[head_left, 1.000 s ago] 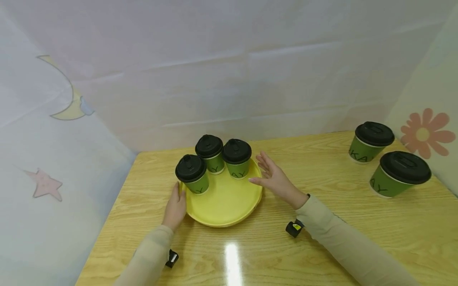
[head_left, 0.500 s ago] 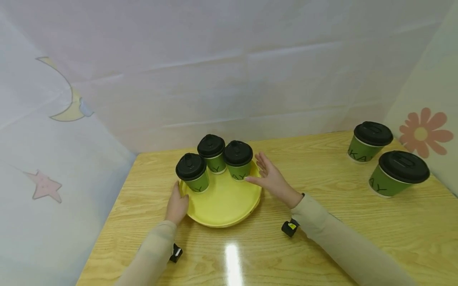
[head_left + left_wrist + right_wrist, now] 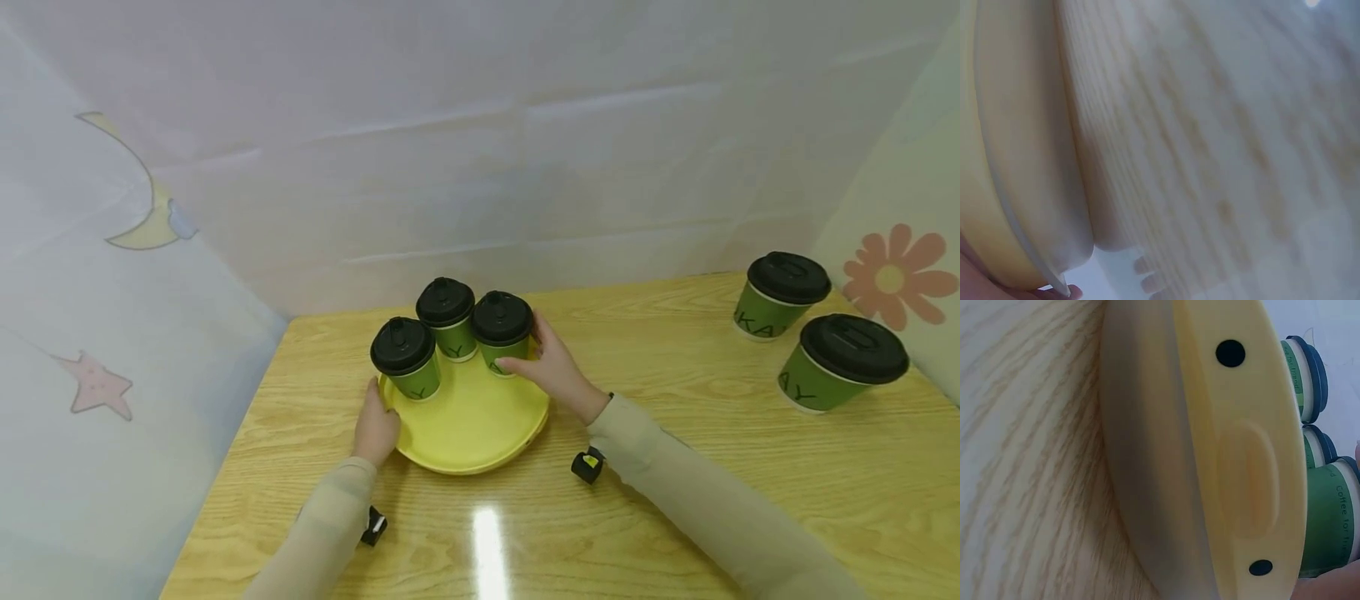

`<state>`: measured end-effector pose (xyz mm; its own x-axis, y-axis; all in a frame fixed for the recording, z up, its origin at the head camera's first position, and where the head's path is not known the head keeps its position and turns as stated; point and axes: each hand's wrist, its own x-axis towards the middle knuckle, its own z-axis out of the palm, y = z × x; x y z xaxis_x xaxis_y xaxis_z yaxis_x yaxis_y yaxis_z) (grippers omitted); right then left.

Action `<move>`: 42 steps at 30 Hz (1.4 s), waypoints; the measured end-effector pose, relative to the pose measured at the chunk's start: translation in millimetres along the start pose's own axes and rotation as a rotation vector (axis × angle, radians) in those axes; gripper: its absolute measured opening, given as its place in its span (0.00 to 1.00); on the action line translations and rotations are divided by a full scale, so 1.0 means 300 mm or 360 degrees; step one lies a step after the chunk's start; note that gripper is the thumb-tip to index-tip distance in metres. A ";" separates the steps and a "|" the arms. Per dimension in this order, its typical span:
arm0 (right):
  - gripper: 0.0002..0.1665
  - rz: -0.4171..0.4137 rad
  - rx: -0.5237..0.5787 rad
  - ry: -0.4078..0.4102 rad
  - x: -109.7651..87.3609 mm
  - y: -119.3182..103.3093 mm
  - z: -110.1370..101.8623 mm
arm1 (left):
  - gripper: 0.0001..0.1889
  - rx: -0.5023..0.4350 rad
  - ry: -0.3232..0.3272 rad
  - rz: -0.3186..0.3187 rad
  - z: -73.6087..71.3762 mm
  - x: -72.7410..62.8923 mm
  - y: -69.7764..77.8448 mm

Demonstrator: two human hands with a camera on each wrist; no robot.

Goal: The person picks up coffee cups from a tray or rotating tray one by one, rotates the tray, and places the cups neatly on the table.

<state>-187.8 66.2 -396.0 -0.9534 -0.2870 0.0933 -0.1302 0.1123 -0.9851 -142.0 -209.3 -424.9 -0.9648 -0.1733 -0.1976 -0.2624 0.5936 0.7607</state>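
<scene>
Three green paper coffee cups with black lids stand upright on the back of a round yellow tray [image 3: 465, 433]. My left hand [image 3: 375, 425] holds the tray's left edge, thumb on the rim; a fingertip [image 3: 1075, 291] shows past that rim in the left wrist view. My right hand [image 3: 557, 371] curls round the right coffee cup [image 3: 501, 329], thumb in front and fingers behind. To its left are the back coffee cup [image 3: 453, 337] and the left coffee cup [image 3: 416, 383]. In the right wrist view the tray's side [image 3: 1210, 456] hides much of the cups.
Two more lidded cups stand on the wooden table [image 3: 637, 333] at the right, a rear cup [image 3: 772, 308] and a nearer cup [image 3: 821, 379]. A pale cloth backdrop [image 3: 480, 167] rises behind the table and along both sides.
My right hand has moved left to the right cup, and its thumb and fingers have come round it. My left hand has crept slightly forward along the tray's edge, its thumb now on the rim.
</scene>
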 end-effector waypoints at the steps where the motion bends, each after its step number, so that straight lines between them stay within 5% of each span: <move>1: 0.55 -0.0002 0.0001 0.0012 0.004 0.000 0.003 | 0.34 0.0005 0.0001 0.0000 0.000 0.000 0.002; 8: 0.53 -0.0033 -0.0011 0.0055 0.029 0.004 0.021 | 0.34 0.0005 0.0008 0.0024 0.004 -0.004 0.008; 24: 0.57 0.0142 -0.0040 0.0159 0.083 0.011 0.058 | 0.33 0.0075 0.0058 0.0032 0.011 -0.005 0.012; 42: 0.49 0.0003 0.0066 0.0128 0.079 0.019 0.057 | 0.33 0.0069 0.0063 0.0031 0.014 -0.010 0.008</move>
<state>-206.5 43.9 -401.8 -0.9726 -0.2092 0.1012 -0.1187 0.0729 -0.9902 -139.8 -204.0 -425.1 -0.9686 -0.1921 -0.1578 -0.2450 0.6306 0.7364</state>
